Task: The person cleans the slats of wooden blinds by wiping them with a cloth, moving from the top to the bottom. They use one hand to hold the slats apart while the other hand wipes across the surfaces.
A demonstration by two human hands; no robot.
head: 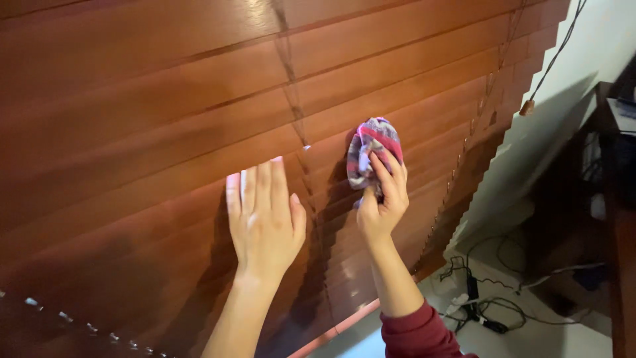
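A: What does the left hand (pixel 264 222) do?

B: It lies flat on the blind (pixel 152 132), palm to the wooden slats, fingers straight and close together, pointing up. Its grip is released; it holds nothing.

A: And the right hand (pixel 383 199)?

B: Its grip is clenched on a bunched cloth (pixel 371 149), striped in pink, grey and white. Fingers curl over the near side of the cloth, thumb below, and the wad is pressed against a slat.

A: Where is the cloth on the blind?

B: Right of the middle, just right of the ladder cord (pixel 295 113) that runs down the slats. The left hand is just left of that cord and a little lower. The two hands are near each other but apart.

A: What of the blind itself?

B: Reddish-brown, glossy, slats closed and overlapping. It fills most of the view and tilts down to the right. A second cord line runs down near its right edge.

A: Anything else?

B: A pull cord (pixel 553 56) with a small wooden toggle hangs against the white wall (pixel 596 40) at the far right. Below it, on the floor (pixel 570 331), lie tangled black cables (pixel 483 305). A dark red sleeve (pixel 417 331) covers the right forearm at the bottom edge.
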